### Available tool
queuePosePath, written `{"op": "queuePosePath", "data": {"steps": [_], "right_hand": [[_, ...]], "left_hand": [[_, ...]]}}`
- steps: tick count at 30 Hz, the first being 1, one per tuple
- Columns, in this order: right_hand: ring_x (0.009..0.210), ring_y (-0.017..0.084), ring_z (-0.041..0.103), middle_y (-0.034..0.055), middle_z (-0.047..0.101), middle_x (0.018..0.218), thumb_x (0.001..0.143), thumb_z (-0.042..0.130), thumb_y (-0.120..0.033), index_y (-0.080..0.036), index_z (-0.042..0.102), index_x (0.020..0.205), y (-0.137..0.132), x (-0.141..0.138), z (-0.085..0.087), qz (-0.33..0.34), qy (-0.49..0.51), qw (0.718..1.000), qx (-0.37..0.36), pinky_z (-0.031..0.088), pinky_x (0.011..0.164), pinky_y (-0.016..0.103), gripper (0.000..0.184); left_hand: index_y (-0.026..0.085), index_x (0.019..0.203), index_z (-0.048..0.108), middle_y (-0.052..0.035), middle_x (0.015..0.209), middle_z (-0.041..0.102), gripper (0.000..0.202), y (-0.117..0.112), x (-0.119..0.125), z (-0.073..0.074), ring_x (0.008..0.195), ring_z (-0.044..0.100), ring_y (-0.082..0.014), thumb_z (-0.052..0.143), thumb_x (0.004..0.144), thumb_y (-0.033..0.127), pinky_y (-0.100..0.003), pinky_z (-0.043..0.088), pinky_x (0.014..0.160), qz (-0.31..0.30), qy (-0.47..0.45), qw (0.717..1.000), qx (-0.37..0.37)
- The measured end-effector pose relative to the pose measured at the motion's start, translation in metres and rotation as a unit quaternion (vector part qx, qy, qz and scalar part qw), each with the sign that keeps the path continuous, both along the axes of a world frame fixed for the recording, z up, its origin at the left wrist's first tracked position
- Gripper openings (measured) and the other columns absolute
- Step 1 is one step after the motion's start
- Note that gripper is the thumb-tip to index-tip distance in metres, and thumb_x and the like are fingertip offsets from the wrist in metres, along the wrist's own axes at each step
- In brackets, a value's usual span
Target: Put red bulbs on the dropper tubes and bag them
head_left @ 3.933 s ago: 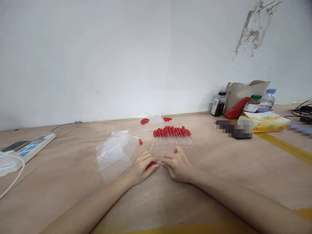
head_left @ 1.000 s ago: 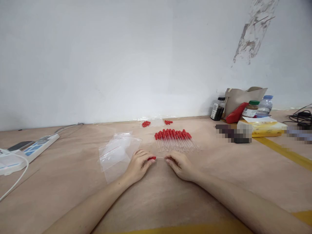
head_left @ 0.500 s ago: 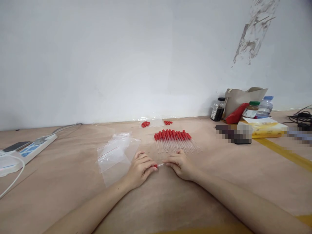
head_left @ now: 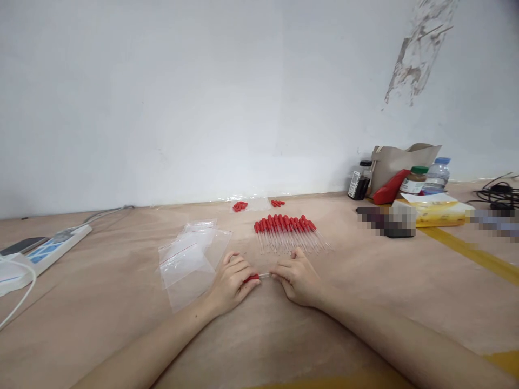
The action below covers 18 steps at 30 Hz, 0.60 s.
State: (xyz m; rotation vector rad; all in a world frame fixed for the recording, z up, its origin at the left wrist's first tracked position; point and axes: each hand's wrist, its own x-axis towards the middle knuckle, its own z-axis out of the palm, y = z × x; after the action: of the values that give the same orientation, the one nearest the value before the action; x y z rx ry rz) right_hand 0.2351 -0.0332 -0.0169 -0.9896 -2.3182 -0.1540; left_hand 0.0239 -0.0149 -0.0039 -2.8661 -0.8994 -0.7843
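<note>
My left hand (head_left: 233, 281) rests on the wooden table (head_left: 121, 319) with its fingers pinched round the red rubber bulb (head_left: 252, 277) of a dropper. My right hand (head_left: 298, 278) faces it a few centimetres away, its fingers closed on the thin clear glass tube (head_left: 265, 275) that runs into the bulb. Just behind both hands lies a row of several finished droppers (head_left: 287, 232), red bulbs at the far end and clear tips pointing towards me.
Several clear zip bags (head_left: 188, 259) lie left of my left hand. Loose red bulbs (head_left: 240, 206) lie on plastic by the wall. A power strip (head_left: 44, 251) and cable sit far left. A beige bag (head_left: 399, 162), bottles, jar and tissue pack (head_left: 440, 212) stand back right.
Both hands stayed together on the dropper, shifting slightly towards me over the last second; more of the red bulb shows between my left fingers than half a second ago.
</note>
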Motion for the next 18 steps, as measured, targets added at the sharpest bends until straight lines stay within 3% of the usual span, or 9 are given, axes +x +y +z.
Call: {"op": "queuePosePath", "data": {"steps": [12,18], "right_hand": [[0.057,0.010,0.044,0.0017,0.063,0.068,0.082,0.042,-0.014,-0.019,0.062,0.082,-0.003,-0.011,0.006,-0.010,0.009,0.999,-0.036,0.022,0.068,0.030,0.021],[0.074,0.016,0.048,0.0053,0.063,0.073,0.084,0.042,-0.022,-0.017,0.063,0.075,-0.005,-0.015,0.013,-0.053,-0.055,0.997,0.020,0.023,0.069,0.032,0.023]], "left_hand": [[0.020,0.086,0.059,-0.0013,0.074,0.061,0.016,0.002,0.000,0.002,0.075,0.054,-0.0153,0.044,0.086,0.027,-0.037,0.029,0.092,-0.004,0.004,1.000,0.019],[0.023,0.089,0.061,-0.0002,0.077,0.063,0.016,0.008,-0.003,0.009,0.079,0.054,-0.0149,0.045,0.087,0.026,-0.040,0.024,0.095,0.011,0.015,0.996,0.089]]}}
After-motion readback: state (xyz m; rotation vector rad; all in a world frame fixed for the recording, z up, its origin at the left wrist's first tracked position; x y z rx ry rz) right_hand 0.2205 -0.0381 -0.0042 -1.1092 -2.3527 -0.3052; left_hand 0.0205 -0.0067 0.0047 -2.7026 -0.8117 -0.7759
